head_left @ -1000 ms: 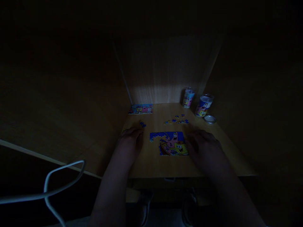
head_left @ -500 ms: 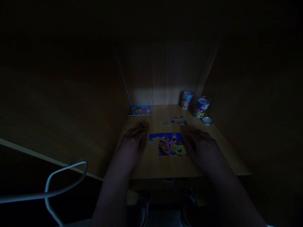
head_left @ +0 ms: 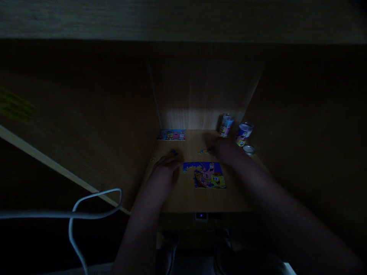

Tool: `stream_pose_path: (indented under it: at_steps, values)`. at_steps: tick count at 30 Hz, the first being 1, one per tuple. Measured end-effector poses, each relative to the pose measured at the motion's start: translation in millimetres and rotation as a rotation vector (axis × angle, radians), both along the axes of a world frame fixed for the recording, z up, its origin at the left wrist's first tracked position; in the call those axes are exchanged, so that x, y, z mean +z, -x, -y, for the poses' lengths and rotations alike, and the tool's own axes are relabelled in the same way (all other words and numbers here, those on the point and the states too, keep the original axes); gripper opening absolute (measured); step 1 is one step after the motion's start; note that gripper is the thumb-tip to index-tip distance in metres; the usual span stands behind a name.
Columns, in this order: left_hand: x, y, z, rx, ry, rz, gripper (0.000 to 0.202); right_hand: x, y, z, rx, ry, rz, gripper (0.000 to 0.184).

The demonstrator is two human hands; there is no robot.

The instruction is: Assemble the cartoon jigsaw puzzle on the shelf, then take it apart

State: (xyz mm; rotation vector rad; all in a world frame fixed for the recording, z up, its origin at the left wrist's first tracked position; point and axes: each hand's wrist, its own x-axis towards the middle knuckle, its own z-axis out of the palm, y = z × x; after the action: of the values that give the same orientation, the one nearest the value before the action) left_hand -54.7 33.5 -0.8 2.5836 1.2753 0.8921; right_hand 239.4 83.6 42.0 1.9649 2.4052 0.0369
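Left hand (head_left: pixel 166 168) flat and open on bench (head_left: pixel 183 198), just left of puzzle (head_left: pixel 205 175) at frame centre. Right hand (head_left: pixel 226 149) over loose pieces (head_left: pixel 203 151); grip unclear, too dark. Puzzle looks mostly assembled, upper-left edge ragged, several pieces unplaced.

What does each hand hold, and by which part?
Left hand rests on the desk beside the puzzle, seemingly empty. Right hand is over the loose pieces; too dark to tell.

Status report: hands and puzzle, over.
Left hand flat beside partly built puzzle. Right hand over loose pieces, grip unclear. Cans, lid off right.
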Motion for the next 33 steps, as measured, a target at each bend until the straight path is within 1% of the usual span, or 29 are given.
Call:
stream_pose_path:
  at_steps: [6, 9, 11, 13, 14, 16, 17, 19, 21, 26, 33]
  values:
    - [-5.2, 0.6, 0.4, -0.079, 0.003, 0.017, 0.047, -9.7, -6.3, -12.2, -0.058, 0.044, -0.075, 0.036]
    - [-5.5, 0.8, 0.5, -0.082, 0.011, 0.007, 0.046, -9.6, -9.7, -12.6, -0.049, 0.011, -0.146, 0.027]
    - [-3.5, 0.4, 1.1, -0.078, 0.012, 0.005, 0.044, -7.6, -7.1, -10.0, -0.026, -0.040, -0.267, 0.018]
    - [-0.4, -0.1, 2.0, -0.065, 0.009, 0.012, 0.044, -5.8, 1.2, -4.7, 0.034, -0.051, -0.451, 0.009]
    - [1.2, -0.4, 2.4, -0.054, 0.006, 0.014, 0.043, -5.4, 7.3, -1.1, 0.083, -0.028, -0.552, 0.006]
    - [3.7, -0.6, 2.8, -0.032, 0.001, 0.009, 0.041, -6.4, 21.6, 7.4, 0.213, 0.070, -0.721, 0.004]
    - [4.4, -0.5, 2.8, -0.028, 0.000, 0.002, 0.039, -7.7, 28.7, 11.7, 0.260, 0.127, -0.765, 0.006]
    - [4.6, -0.4, 2.3, -0.043, 0.001, -0.012, 0.035, -10.7, 40.5, 19.4, 0.286, 0.188, -0.771, 0.008]
    - [3.4, -0.3, 1.6, -0.071, 0.002, -0.015, 0.034, -12.9, 47.9, 24.9, 0.285, 0.209, -0.762, 0.009]
    - [-0.6, -0.5, -0.2, -0.089, -0.016, 0.008, 0.037, -14.5, 55.1, 29.6, 0.284, 0.199, -0.768, 0.009]
    - [-3.6, 1.1, -2.4, -0.101, -0.007, 0.003, 0.039, -20.2, 58.4, 29.0, 0.324, 0.150, -0.678, 0.013]
